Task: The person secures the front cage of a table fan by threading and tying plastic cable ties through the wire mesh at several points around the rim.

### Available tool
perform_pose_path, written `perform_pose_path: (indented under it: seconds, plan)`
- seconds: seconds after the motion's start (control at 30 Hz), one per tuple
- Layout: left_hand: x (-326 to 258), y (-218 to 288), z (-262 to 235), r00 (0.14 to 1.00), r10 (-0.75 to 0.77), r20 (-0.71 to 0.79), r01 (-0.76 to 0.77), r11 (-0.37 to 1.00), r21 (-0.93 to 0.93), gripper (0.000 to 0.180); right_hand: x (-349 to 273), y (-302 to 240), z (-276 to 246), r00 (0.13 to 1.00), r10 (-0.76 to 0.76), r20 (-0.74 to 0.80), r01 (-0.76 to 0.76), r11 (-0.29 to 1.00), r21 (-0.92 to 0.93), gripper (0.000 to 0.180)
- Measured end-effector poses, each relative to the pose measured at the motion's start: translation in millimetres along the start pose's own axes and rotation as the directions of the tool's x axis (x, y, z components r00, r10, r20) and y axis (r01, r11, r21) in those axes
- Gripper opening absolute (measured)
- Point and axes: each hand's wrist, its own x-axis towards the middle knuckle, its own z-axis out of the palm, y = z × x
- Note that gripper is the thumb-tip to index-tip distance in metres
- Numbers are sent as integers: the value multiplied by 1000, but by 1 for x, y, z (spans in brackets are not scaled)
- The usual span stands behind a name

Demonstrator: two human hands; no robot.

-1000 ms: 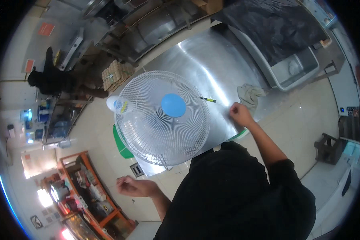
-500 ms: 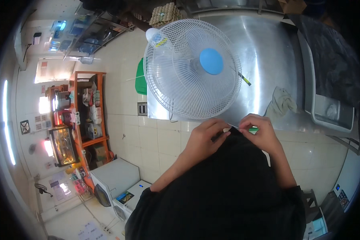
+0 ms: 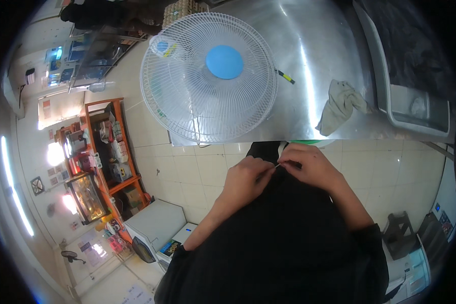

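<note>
My left hand (image 3: 245, 180) and my right hand (image 3: 311, 163) meet in front of my black clothing, just off the near edge of the steel table (image 3: 316, 61). Fingertips of both are pinched on a thin, pale strip (image 3: 277, 165), of which only a short bit shows between them. I cannot make out its exact kind. Beyond my hands a fan with a white wire cage (image 3: 187, 101) and a blue centre disc (image 3: 224, 62) lies face up on the table. A slim black and yellow-green tool (image 3: 286, 76) rests beside the cage.
A crumpled greyish cloth (image 3: 337, 109) lies on the table to the right, near a grey bin (image 3: 418, 121). Egg trays (image 3: 180, 12) are stacked past the fan. Something green (image 3: 304, 143) shows just under the table edge. An orange shelf (image 3: 131, 152) stands at the left.
My view has shifted, so the fan and table sit farther up and left. My hands have come closer together and nearer my body, and less of the pale strip shows between them.
</note>
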Motion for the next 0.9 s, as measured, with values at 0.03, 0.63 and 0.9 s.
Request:
perform_pose_path:
  seconds: [0.03, 0.63, 0.9]
  plan:
    - [0, -1, 1, 1000, 16, -25, -16, 1000, -6, 8, -2, 1, 0, 999, 35, 1, -35, 999, 9, 11]
    - [2, -25, 12, 977, -205, 52, 210, 971, -113, 19, -26, 43, -5, 957, 289, 20, -267, 854, 445, 10]
    - [-31, -139, 39, 759, -630, -164, 249, 514, -821, 31, 47, 135, -44, 719, 610, -333, -163, 614, 772, 19]
